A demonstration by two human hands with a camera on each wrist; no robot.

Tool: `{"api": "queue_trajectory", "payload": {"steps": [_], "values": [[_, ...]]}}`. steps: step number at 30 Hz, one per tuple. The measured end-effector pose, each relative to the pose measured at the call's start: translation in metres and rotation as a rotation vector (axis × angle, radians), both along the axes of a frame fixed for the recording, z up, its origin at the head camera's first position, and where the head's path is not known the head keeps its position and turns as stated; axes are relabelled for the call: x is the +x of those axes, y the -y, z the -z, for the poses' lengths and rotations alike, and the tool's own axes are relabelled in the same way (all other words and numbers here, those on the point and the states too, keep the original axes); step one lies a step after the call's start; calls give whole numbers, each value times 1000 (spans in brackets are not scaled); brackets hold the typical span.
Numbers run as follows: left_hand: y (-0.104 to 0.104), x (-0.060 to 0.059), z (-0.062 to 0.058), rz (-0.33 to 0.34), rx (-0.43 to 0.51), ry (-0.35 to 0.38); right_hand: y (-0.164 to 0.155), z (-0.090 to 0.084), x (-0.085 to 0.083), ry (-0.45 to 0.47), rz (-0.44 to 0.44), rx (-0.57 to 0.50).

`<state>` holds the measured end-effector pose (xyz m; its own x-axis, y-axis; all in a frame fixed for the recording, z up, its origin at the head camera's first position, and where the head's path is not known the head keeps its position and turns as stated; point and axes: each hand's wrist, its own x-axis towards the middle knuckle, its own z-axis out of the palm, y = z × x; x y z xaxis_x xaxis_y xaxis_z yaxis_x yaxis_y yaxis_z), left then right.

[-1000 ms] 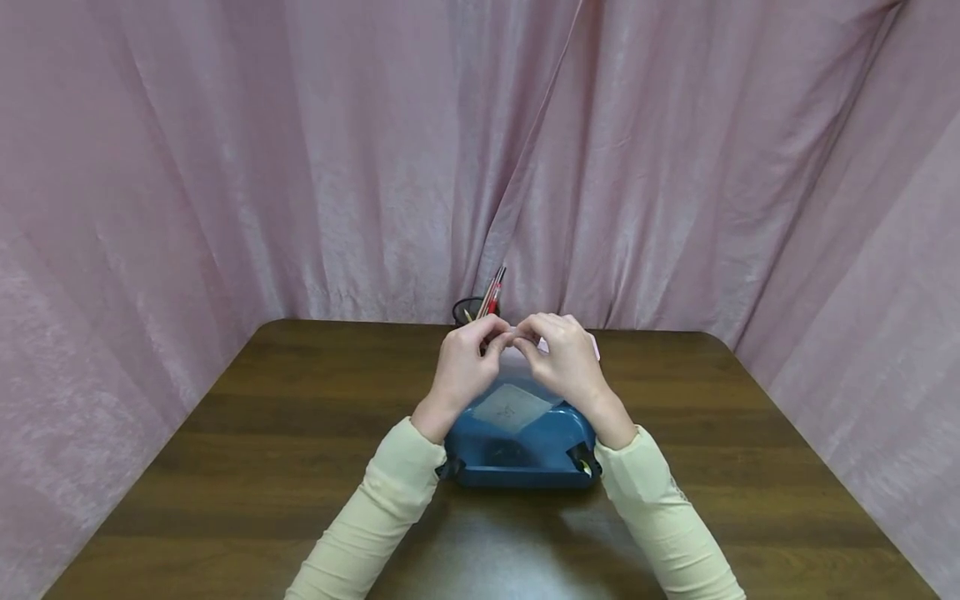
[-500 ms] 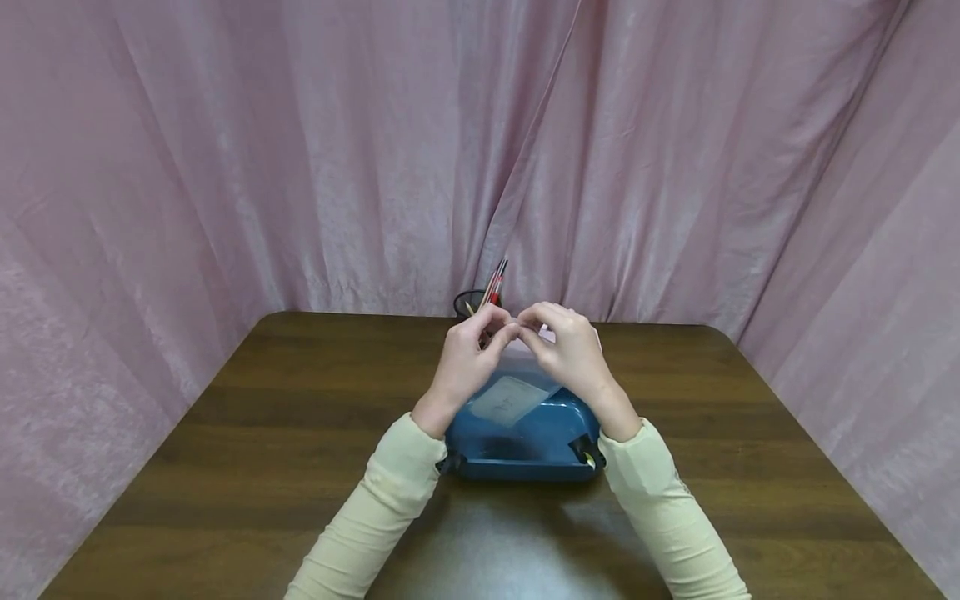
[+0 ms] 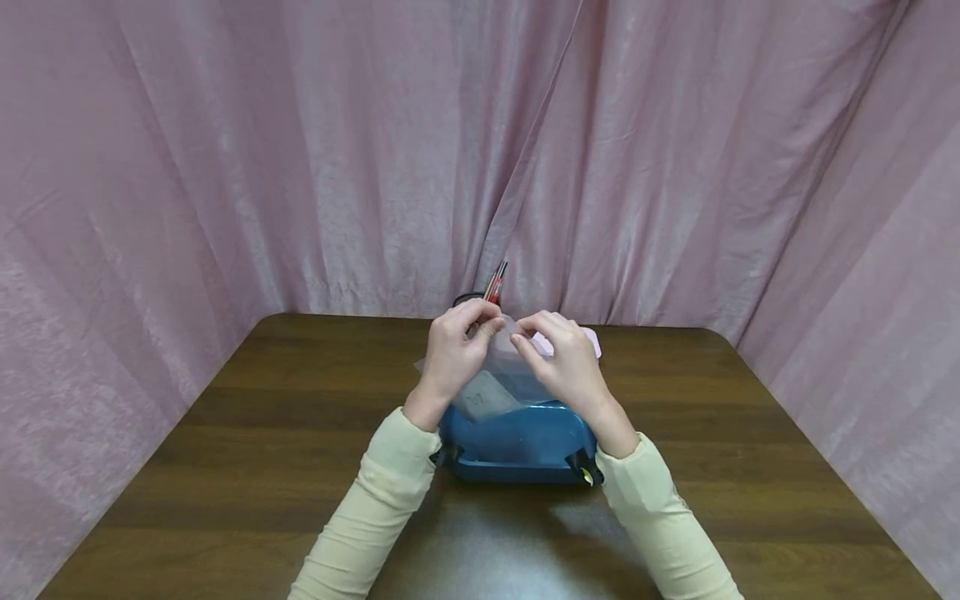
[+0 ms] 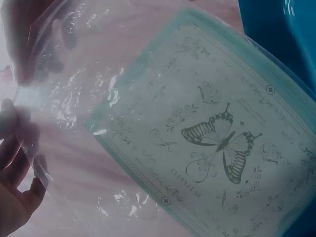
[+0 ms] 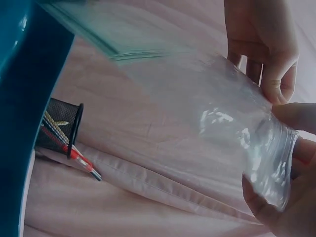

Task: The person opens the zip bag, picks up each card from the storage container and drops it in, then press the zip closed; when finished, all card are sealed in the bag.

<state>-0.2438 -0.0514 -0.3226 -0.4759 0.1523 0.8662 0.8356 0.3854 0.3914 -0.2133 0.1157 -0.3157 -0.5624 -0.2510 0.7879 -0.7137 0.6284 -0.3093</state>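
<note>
A clear plastic bag (image 3: pixel 512 354) hangs between my two hands, its top edge upward. My left hand (image 3: pixel 456 346) pinches that edge on one side with thumb and fingers. On the other side my right hand (image 3: pixel 566 358) pinches it, a short gap from the left fingertips. Inside the bag lies a pack of pale sheets (image 4: pixel 217 143) with a butterfly print and a green border; in the head view it sits tilted low in the bag. Creases and a ridged strip run along the bag's top (image 5: pixel 276 163) in the right wrist view.
Below the bag stands a blue plastic container (image 3: pixel 525 442) with black corner clips. Behind it are a black mesh cup (image 5: pixel 59 126) with pencils (image 3: pixel 495 283) and a light pink item (image 3: pixel 591 340). The brown table (image 3: pixel 322 400) ends at pink curtains (image 3: pixel 360 167).
My hands, whose fingertips met before, have drawn slightly apart, the left one moving left. The bag has spread leftward and its pack of sheets has shifted left.
</note>
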Motion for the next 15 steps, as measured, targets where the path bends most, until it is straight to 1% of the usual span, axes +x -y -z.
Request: {"api": "queue_trajectory", "payload": {"steps": [3,7,12,15], "values": [[1,-1,0,-10,22,-2,-1,4,2,-27,16,8],[3,-3,0,-25,35,9,-3,10,4,-50,9,11],[6,-4,0,-20,54,13,-5,15,6,-62,-8,0],[9,-4,-1,-29,68,2,-7,16,8,-60,-7,0]]}}
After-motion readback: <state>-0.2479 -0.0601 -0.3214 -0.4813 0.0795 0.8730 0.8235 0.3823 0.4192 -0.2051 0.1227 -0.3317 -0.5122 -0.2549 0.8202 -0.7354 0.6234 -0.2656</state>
